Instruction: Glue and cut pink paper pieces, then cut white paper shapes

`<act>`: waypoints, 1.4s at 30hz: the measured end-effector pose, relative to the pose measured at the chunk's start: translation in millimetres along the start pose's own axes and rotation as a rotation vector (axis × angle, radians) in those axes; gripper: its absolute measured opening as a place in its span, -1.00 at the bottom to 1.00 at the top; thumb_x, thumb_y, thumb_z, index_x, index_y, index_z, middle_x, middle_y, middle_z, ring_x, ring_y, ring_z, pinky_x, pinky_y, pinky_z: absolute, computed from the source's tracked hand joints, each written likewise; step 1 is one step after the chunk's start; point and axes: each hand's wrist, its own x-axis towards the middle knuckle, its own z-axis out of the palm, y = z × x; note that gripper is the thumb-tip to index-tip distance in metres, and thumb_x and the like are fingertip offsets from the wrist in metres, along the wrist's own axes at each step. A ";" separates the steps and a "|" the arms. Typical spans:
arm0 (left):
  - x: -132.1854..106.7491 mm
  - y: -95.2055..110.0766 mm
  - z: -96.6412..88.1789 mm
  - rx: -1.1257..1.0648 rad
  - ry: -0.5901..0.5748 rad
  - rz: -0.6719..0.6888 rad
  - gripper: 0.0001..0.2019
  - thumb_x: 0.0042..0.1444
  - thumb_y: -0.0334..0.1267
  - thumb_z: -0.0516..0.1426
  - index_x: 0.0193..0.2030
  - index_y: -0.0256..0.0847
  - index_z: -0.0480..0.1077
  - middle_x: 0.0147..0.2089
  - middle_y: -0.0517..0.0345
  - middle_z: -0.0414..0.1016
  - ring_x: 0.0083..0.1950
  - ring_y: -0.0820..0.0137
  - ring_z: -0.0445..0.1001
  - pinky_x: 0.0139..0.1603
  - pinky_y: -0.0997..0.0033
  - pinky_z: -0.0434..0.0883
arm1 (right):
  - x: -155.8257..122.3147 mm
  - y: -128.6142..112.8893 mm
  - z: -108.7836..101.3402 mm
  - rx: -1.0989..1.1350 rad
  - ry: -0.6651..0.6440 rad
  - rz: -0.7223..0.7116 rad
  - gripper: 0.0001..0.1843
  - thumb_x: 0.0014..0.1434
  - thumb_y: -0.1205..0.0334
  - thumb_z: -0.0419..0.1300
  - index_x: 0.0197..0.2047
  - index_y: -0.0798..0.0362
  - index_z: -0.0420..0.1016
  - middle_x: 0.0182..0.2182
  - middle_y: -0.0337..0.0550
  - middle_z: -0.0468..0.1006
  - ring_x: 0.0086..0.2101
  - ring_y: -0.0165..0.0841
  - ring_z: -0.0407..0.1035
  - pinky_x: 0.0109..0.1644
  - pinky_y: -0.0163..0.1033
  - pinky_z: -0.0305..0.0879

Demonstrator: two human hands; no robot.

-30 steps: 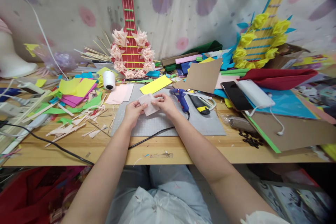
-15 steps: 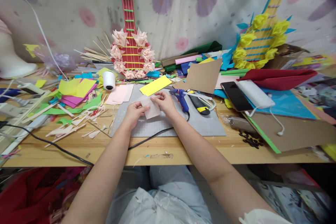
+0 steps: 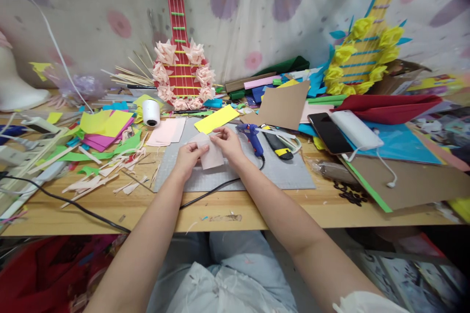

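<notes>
A small pale pink square of paper is held up above the grey cutting mat. My left hand pinches its left side between thumb and fingers. At the upper right edge, my right hand grips the same paper, its fingers bent and closed. Just right of my right hand lies a blue glue gun, its black cable running under my forearm. A yellow paper strip rests on the mat behind my hands, and pale pink sheets lie to the left.
Paper scraps and a power strip cover the left side. A yellow-black cutter, a phone and a white power bank lie right. Behind stand a red paper guitar and a yellow one.
The paper has turned slightly in my hands, and its lower edge hangs a little lower. Both hands keep their hold. The whole view has shifted slightly.
</notes>
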 end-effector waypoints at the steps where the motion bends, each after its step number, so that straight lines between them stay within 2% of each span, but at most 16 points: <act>1: -0.3 -0.3 0.1 0.016 0.011 0.039 -0.59 -0.37 -0.08 0.33 -0.37 -0.32 0.48 -0.45 0.09 0.52 -0.44 0.35 0.44 -0.38 0.35 0.39 | -0.2 -1.3 -0.2 0.012 0.007 -0.013 -0.77 -0.08 0.23 0.21 -0.29 0.00 0.33 -0.47 -0.32 0.41 -0.40 -0.45 0.34 -0.29 -0.34 0.30; 4: -2.1 0.8 -0.9 0.137 0.073 0.301 -0.74 -0.18 -0.14 0.25 -0.35 -0.24 0.50 -0.33 0.08 0.55 -0.24 0.29 0.47 -0.13 0.25 0.38 | -1.6 -6.0 -2.6 0.092 0.024 0.009 -0.75 -0.01 0.12 0.19 -0.24 0.02 0.35 -0.34 -0.25 0.45 -0.29 -0.46 0.36 -0.23 -0.37 0.31; 6: -3.6 2.5 -2.4 0.303 0.066 0.537 -0.88 -0.08 -0.26 0.19 -0.36 -0.15 0.52 -0.19 0.09 0.54 -0.02 0.27 0.41 0.11 0.17 0.25 | -3.4 -8.3 -6.2 0.164 -0.025 0.133 -0.71 0.05 0.03 0.13 -0.23 0.03 0.34 -0.29 -0.21 0.46 -0.29 -0.46 0.38 -0.25 -0.37 0.32; 9: -4.7 3.9 -4.9 0.557 0.011 0.796 -0.80 -0.09 -0.44 0.13 -0.42 -0.06 0.52 -0.04 0.16 0.46 0.19 0.27 0.22 0.26 0.11 0.06 | -7.1 -8.3 -13.3 0.277 -0.233 0.314 -0.68 0.07 0.02 0.13 -0.18 0.05 0.32 -0.30 -0.18 0.47 -0.37 -0.45 0.40 -0.30 -0.32 0.35; 11: -4.3 3.0 -5.8 0.650 -0.010 0.860 -0.75 -0.13 -0.50 0.11 -0.45 -0.04 0.52 0.01 0.17 0.41 0.23 0.26 0.16 0.26 0.09 0.05 | -8.3 -5.6 -16.9 0.313 -0.243 0.325 -0.64 -0.02 0.17 0.23 -0.15 0.05 0.28 -0.35 -0.22 0.48 -0.41 -0.45 0.40 -0.32 -0.31 0.35; 14: -2.1 -0.6 -5.6 0.594 0.026 0.792 -0.69 -0.14 -0.51 0.09 -0.32 -0.06 0.52 0.11 0.13 0.32 0.24 0.25 0.16 0.25 0.12 0.10 | -6.4 0.8 -18.6 0.257 -0.075 0.260 -0.53 -0.17 0.37 0.28 -0.17 0.04 0.21 -0.48 -0.33 0.46 -0.48 -0.47 0.38 -0.37 -0.33 0.32; 17: 2.0 -4.0 -4.5 0.261 0.129 0.538 -0.65 -0.12 -0.40 0.10 -0.12 -0.14 0.44 0.09 0.02 0.34 0.14 0.27 0.30 0.11 0.20 0.28 | -3.6 7.1 -16.9 0.134 -0.056 0.167 -0.51 -0.20 0.37 0.27 -0.16 0.03 0.20 -0.54 -0.38 0.44 -0.51 -0.45 0.36 -0.39 -0.32 0.30; 20: 5.3 -5.1 -3.5 0.019 0.116 0.218 -0.67 -0.15 -0.21 0.19 -0.18 -0.23 0.44 -0.17 0.03 0.50 -0.22 0.34 0.48 -0.21 0.33 0.42 | -3.8 9.9 -14.5 -0.016 -0.092 0.086 -0.49 -0.20 0.32 0.26 -0.14 0.00 0.21 -0.57 -0.42 0.41 -0.52 -0.43 0.34 -0.41 -0.32 0.27; 22: 5.4 -4.6 -2.8 0.001 0.074 0.116 -0.64 -0.26 -0.14 0.26 -0.27 -0.27 0.46 -0.36 0.09 0.52 -0.40 0.41 0.45 -0.36 0.41 0.40 | -5.3 9.4 -13.6 -0.088 -0.094 0.056 -0.51 -0.19 0.29 0.26 -0.14 -0.02 0.23 -0.59 -0.43 0.37 -0.53 -0.43 0.33 -0.43 -0.33 0.24; 26: 2.7 -1.9 -0.8 -0.019 0.031 0.072 -0.60 -0.40 -0.12 0.33 -0.36 -0.28 0.48 -0.49 0.15 0.51 -0.46 0.43 0.43 -0.43 0.47 0.36 | -7.4 6.7 -13.0 -0.118 -0.041 0.010 -0.55 -0.19 0.23 0.27 -0.18 0.00 0.24 -0.60 -0.43 0.32 -0.54 -0.44 0.29 -0.44 -0.34 0.20; 32: 2.9 0.2 1.9 -0.095 0.109 -0.002 -0.56 -0.52 -0.15 0.36 -0.41 -0.31 0.46 -0.50 0.15 0.50 -0.49 0.45 0.41 -0.46 0.48 0.33 | -5.3 7.6 -10.7 -0.053 0.016 0.033 -0.63 -0.16 0.23 0.22 -0.25 -0.01 0.21 -0.60 -0.44 0.33 -0.56 -0.47 0.26 -0.45 -0.36 0.18; 37: 3.7 -1.6 1.2 -0.049 0.141 0.004 -0.57 -0.51 -0.17 0.36 -0.41 -0.31 0.45 -0.52 0.18 0.47 -0.49 0.44 0.40 -0.46 0.48 0.30 | -3.6 7.6 -11.5 0.008 0.018 0.012 -0.69 -0.10 0.16 0.19 -0.26 0.00 0.22 -0.57 -0.41 0.35 -0.53 -0.47 0.27 -0.42 -0.35 0.19; 42: 0.4 0.3 2.7 -0.031 0.098 0.014 -0.58 -0.51 -0.19 0.36 -0.42 -0.31 0.45 -0.55 0.20 0.45 -0.51 0.46 0.38 -0.48 0.49 0.29 | -1.7 6.9 -10.6 -0.089 0.067 0.014 -0.63 -0.21 0.09 0.27 -0.33 0.01 0.25 -0.63 -0.42 0.27 -0.57 -0.48 0.22 -0.51 -0.37 0.11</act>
